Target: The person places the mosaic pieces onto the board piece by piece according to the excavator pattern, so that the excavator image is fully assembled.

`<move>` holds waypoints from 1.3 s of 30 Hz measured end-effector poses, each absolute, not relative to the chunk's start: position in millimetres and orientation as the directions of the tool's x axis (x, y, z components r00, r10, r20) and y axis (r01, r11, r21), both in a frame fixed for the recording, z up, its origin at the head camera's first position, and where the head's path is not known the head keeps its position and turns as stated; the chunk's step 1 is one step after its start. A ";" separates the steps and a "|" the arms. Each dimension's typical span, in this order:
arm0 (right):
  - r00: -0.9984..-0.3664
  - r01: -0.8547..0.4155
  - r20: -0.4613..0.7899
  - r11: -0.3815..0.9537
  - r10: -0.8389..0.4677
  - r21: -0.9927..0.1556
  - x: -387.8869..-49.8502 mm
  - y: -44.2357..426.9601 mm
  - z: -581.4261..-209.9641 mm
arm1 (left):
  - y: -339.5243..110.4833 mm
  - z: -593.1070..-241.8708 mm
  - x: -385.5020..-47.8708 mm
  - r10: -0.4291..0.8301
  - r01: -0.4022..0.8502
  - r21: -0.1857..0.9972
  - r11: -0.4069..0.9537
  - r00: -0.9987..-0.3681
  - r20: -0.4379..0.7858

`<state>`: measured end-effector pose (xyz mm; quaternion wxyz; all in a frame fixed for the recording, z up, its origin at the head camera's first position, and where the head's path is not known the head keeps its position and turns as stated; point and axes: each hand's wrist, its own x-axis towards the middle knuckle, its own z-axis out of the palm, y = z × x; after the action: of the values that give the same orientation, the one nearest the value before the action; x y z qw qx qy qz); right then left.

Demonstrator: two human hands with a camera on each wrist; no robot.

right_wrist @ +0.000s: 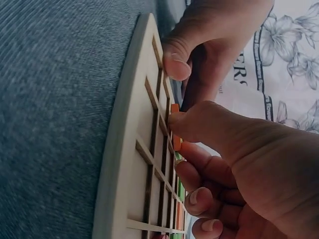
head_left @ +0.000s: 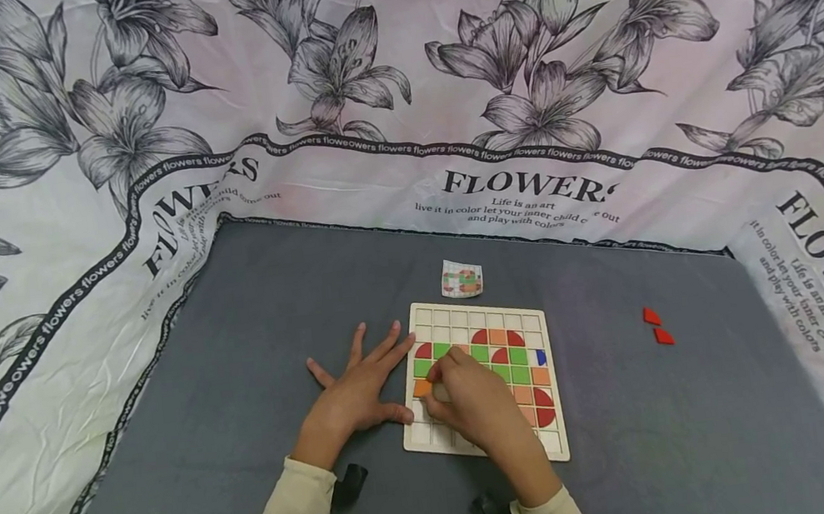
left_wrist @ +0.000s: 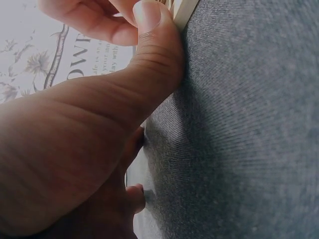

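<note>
A pale wooden grid board point(head_left: 420, 435) lies on the grey cloth, partly filled with green, orange and red tiles. My right hand point(head_left: 476, 401) is over its left half, pinching an orange square tile point(right_wrist: 176, 137) between thumb and fingers at the left column. In the head view that tile point(head_left: 421, 387) shows beside the fingertips; whether it is fully seated in its cell I cannot tell. With fingers spread, my left hand point(head_left: 354, 393) rests at the board's left side, the thumb point(left_wrist: 157, 45) and a fingertip touching its edge. The right hand hides some middle cells.
A small printed card point(head_left: 461, 279) with a coloured grid pattern lies beyond the board. To the right are two loose red quarter-round pieces point(head_left: 664, 337). A blue piece point(head_left: 541, 357) sits in the board's right column. Flower-printed cloth point(head_left: 525, 186) borders the table.
</note>
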<state>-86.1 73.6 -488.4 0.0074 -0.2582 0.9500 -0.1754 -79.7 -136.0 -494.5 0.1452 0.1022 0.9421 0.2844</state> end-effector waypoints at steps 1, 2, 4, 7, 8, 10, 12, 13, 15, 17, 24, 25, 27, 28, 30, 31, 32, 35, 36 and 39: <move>-0.866 -0.489 0.077 0.805 -0.494 -0.336 -85.8 73.4 -488.2 | -136.0 -494.7 -80.0 0.276 0.111 0.566 0.817 -0.937 -0.215; -0.867 -0.488 0.079 0.806 -0.492 -0.334 -85.6 73.2 -488.1 | -136.0 -494.9 -80.2 0.277 0.113 0.565 0.818 -0.937 -0.214; -0.868 -0.487 0.079 0.808 -0.490 -0.333 -85.2 72.7 -488.0 | -136.0 -495.4 -80.6 0.277 0.114 0.561 0.820 -0.936 -0.215; -0.869 -0.484 0.075 0.808 -0.489 -0.337 -84.5 72.0 -487.6 | -136.1 -495.8 -80.5 0.276 0.114 0.558 0.822 -0.937 -0.216; -0.869 -0.484 0.076 0.807 -0.489 -0.339 -84.2 71.9 -487.5 | -136.2 -495.9 -80.4 0.276 0.113 0.558 0.822 -0.936 -0.216; -0.870 -0.482 0.077 0.807 -0.487 -0.342 -83.7 71.9 -487.6 | -136.1 -496.1 -80.1 0.277 0.112 0.560 0.821 -0.936 -0.218; -0.871 -0.481 0.081 0.806 -0.485 -0.343 -83.3 72.2 -487.6 | -136.0 -496.4 -80.0 0.276 0.111 0.561 0.820 -0.936 -0.219; -0.871 -0.480 0.081 0.806 -0.484 -0.345 -83.3 72.3 -487.9 | -135.9 -496.5 -79.9 0.276 0.110 0.562 0.820 -0.936 -0.220; -0.872 -0.480 0.083 0.805 -0.483 -0.348 -83.5 72.6 -488.1 | -135.7 -496.9 -79.9 0.274 0.109 0.559 0.822 -0.936 -0.221; -0.873 -0.478 0.085 0.804 -0.481 -0.355 -83.8 73.1 -487.9 | -135.4 -497.2 -80.1 0.272 0.109 0.555 0.825 -0.937 -0.221; -0.882 -0.459 0.073 0.812 -0.466 -0.361 -85.3 73.6 -487.7 | -134.6 -495.7 -79.9 0.274 0.111 0.550 0.828 -0.936 -0.223; -0.882 -0.458 0.071 0.814 -0.465 -0.359 -85.5 73.2 -487.8 | -134.6 -495.3 -79.9 0.274 0.110 0.551 0.828 -0.935 -0.224; -0.885 -0.454 0.071 0.818 -0.461 -0.354 -85.7 72.4 -488.1 | -134.6 -494.9 -79.7 0.273 0.108 0.551 0.827 -0.935 -0.226; -0.884 -0.455 0.072 0.818 -0.461 -0.350 -85.7 72.0 -488.1 | -134.5 -494.7 -79.6 0.273 0.108 0.552 0.827 -0.935 -0.226; -0.884 -0.457 0.078 0.819 -0.461 -0.345 -85.4 71.6 -487.9 | -134.6 -494.6 -79.6 0.273 0.108 0.553 0.826 -0.935 -0.225; -0.884 -0.458 0.079 0.819 -0.461 -0.344 -85.3 71.6 -487.8 | -134.6 -494.4 -79.5 0.273 0.109 0.554 0.826 -0.935 -0.224; -0.884 -0.459 0.079 0.819 -0.461 -0.344 -85.3 71.7 -487.5 | -134.5 -494.4 -79.5 0.274 0.110 0.554 0.825 -0.936 -0.223; -0.891 -0.442 0.069 0.820 -0.449 -0.363 -86.2 73.7 -485.4 | -134.5 -493.9 -79.6 0.274 0.112 0.551 0.827 -0.936 -0.221; -0.896 -0.430 0.065 0.821 -0.440 -0.375 -86.9 75.1 -484.4 | -134.6 -493.8 -79.7 0.273 0.110 0.551 0.827 -0.936 -0.222; -0.916 -0.382 0.056 0.824 -0.396 -0.419 -90.9 82.2 -479.7 | -134.7 -493.7 -79.5 0.269 0.106 0.548 0.830 -0.936 -0.227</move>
<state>-90.9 82.2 -479.7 0.0168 -0.2037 0.9548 -0.2156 -79.5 -134.7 -493.7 0.1487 0.0991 0.9449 0.2744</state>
